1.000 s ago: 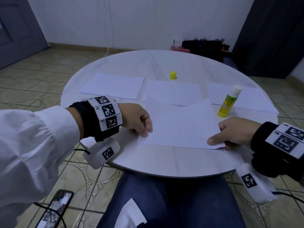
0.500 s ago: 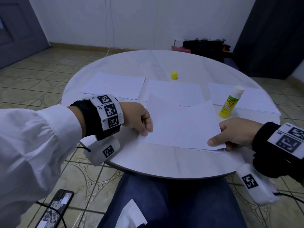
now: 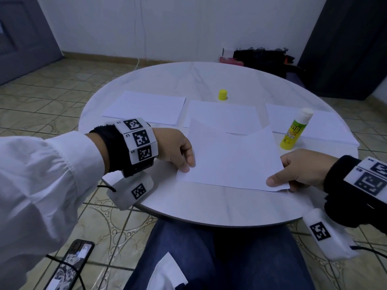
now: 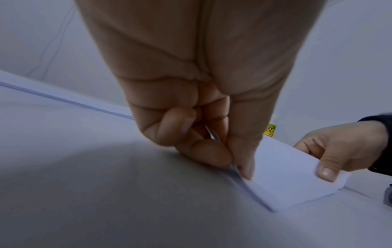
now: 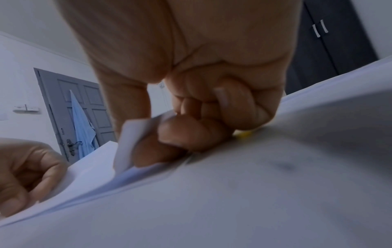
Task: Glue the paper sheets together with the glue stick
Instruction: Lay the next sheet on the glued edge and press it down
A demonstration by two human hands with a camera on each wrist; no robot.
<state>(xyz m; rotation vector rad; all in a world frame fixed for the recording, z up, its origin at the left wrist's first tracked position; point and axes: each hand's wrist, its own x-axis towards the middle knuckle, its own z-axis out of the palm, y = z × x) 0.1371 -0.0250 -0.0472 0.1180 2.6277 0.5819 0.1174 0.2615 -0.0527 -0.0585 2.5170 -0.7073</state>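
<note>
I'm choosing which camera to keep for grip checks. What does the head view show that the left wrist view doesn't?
Only the head view shows the yellow cap, the whole glue stick, the other paper stacks and the phone on the floor. Only the left wrist view shows the left hand pinching the sheet edge from below. Both show the right hand gripping the opposite corner.

glue stick (image 3: 295, 129) right of sheets (image 3: 231, 158), cap (image 3: 222, 94) behind
</note>
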